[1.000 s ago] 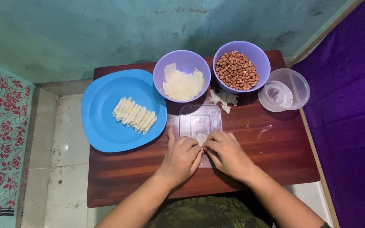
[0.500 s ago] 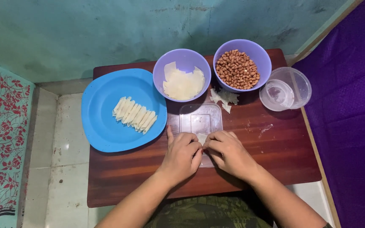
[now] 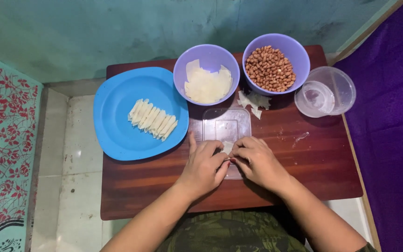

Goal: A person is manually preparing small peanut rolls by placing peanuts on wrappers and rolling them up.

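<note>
on the brown wooden worktop (image 3: 155,186), the round blue plastic plate (image 3: 117,126) holding a row of pale rolled wrappers (image 3: 152,119) lies left; two purple plastic bowls sit behind the clear plastic lid (image 3: 226,123); a clear round tub (image 3: 325,91) stands right.

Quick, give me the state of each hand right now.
Left hand: fingers curled, pinching the small white wrapper piece on the clear lid.
Right hand: fingers curled, pinching the same wrapper piece.

A dark wooden table (image 3: 313,168) filled mid-frame, carrying a blue plate (image 3: 117,126) at left, two purple bowls (image 3: 183,74) above centre, a clear container (image 3: 336,84) at right, and a clear board (image 3: 227,123) at centre.
</note>
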